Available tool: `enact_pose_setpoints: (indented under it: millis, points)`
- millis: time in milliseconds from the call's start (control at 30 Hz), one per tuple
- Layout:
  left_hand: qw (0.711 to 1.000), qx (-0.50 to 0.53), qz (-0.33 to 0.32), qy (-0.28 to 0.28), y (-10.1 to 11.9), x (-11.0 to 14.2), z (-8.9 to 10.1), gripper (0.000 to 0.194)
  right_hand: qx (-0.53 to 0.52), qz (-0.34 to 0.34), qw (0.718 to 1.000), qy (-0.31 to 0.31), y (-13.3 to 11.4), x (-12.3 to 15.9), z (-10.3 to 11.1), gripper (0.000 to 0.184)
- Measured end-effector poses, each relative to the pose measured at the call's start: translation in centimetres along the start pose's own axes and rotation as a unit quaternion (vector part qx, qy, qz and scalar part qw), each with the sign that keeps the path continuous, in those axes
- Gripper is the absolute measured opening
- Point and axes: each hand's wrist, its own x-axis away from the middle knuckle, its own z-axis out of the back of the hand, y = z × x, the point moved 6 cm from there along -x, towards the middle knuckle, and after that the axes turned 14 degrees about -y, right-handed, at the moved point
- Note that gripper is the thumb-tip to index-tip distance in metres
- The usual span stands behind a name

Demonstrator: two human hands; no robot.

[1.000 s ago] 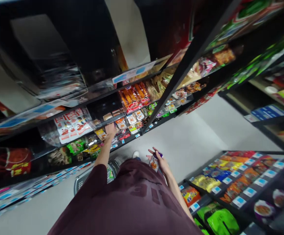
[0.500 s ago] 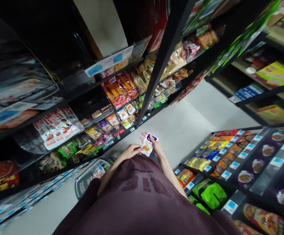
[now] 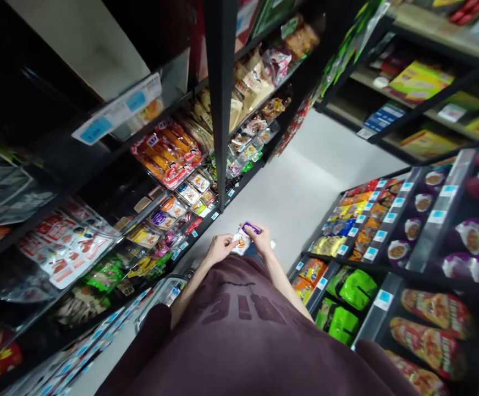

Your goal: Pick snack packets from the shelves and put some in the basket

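In front of my body I hold a small white and purple snack packet (image 3: 242, 243) with a picture of food on its front. My right hand (image 3: 263, 238) grips it at the purple end, thumb across the front. The fingers of my left hand (image 3: 220, 248) are closed at the packet's left edge, seemingly pinching it. A grey shopping basket (image 3: 153, 301) with packets inside is partly hidden behind my left forearm.
Shelves of small snack packets (image 3: 173, 207) and red sausage packs (image 3: 167, 152) line the left, behind a dark post (image 3: 220, 110). To the right stand racks of noodle packs (image 3: 358, 289) and cups (image 3: 398, 251). Pale floor (image 3: 288, 190) runs between them.
The view has turned, and the shelves have shifted left. My right fingers, spread behind the packet before, are now curled round it. My left hand stays at its left edge.
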Motion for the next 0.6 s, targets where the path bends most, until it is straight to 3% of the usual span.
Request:
enact_pose_setpoints:
  millis: [100, 267, 467, 600]
  points:
    - [1.0, -0.021, -0.005, 0.009, 0.4, 0.0, 0.4, 0.024, 0.011, 0.01, 1.0, 0.004, -0.5, 0.0, -0.2, 0.034]
    - [0.998, 0.055, -0.004, 0.005, 0.0, -0.3, 0.5, 0.032, 0.001, -0.002, 1.0, -0.019, -0.5, -0.3, -0.7, 0.035]
    - [0.986, 0.144, 0.022, 0.082, -1.6, 0.1, 1.5, 0.043, -0.012, -0.032, 0.999, -0.001, 1.2, -0.3, 0.1, 0.038]
    - [0.985, 0.16, 0.034, 0.064, -1.3, 0.4, 2.0, 0.046, -0.004, -0.028, 1.0, 0.003, 1.1, -0.1, -0.1, 0.039]
